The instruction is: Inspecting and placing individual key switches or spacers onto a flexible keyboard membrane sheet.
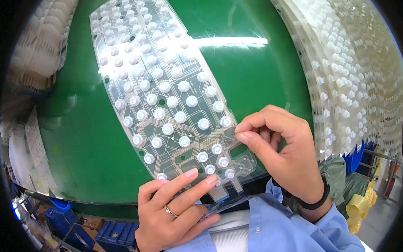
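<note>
A clear keyboard membrane sheet (167, 85) with printed circuit lines and many small white rubber domes lies on a green belt surface (90, 135). My left hand (172, 214), with a ring on one finger, presses the sheet's near edge with two stretched fingers beside the lowest domes. My right hand (282, 151), a black band at the wrist, pinches thumb and forefinger together at the sheet's right edge, next to a dome (226, 121). What sits between those fingertips is too small to tell.
A tall stack of similar dome-covered sheets (358, 73) curves along the right side. More pale stacks (40, 40) stand at the left. Blue bins (109, 231) sit below the table's front edge, and a yellow item (358, 211) lies at the lower right.
</note>
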A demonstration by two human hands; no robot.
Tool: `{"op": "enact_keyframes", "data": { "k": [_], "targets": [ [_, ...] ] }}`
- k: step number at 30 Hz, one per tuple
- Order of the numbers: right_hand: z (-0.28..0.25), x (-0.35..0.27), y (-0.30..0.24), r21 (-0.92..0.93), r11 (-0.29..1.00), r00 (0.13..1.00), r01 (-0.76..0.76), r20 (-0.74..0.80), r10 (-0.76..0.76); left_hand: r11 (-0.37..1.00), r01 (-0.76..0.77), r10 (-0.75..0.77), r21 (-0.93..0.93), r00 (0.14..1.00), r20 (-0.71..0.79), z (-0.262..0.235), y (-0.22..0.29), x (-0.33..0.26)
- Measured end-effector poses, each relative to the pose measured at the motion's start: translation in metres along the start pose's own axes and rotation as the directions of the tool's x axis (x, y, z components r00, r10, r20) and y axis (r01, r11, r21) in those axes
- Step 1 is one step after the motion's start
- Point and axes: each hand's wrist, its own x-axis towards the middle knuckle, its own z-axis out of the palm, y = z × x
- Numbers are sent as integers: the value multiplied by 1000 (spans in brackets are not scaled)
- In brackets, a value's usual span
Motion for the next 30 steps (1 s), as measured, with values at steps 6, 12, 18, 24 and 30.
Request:
{"op": "enact_keyframes", "data": {
  "k": [6,12,18,24,30],
  "targets": [
    [2,-1,-2,-23,1000,1000,-5,-8,5,999,-42,42,6,999,8,2,-4,-3],
    [4,-1,-5,-61,998,1000,-7,-15,6,999,-40,40,5,999,0,1,-4,-4],
    [11,-3,-4,-172,982,994,84,-56,-95,1000,-4,4,12,1000,-2,-3,-1,-2],
    [15,-8,4,-278,943,974,181,-83,-211,999,4,-4,-47,1000,-12,-4,-1,0],
    [-8,-45,-19,68,974,965,214,142,-222,969,13,-58,-249,983,-175,-7,0,-6]
  ]
}}
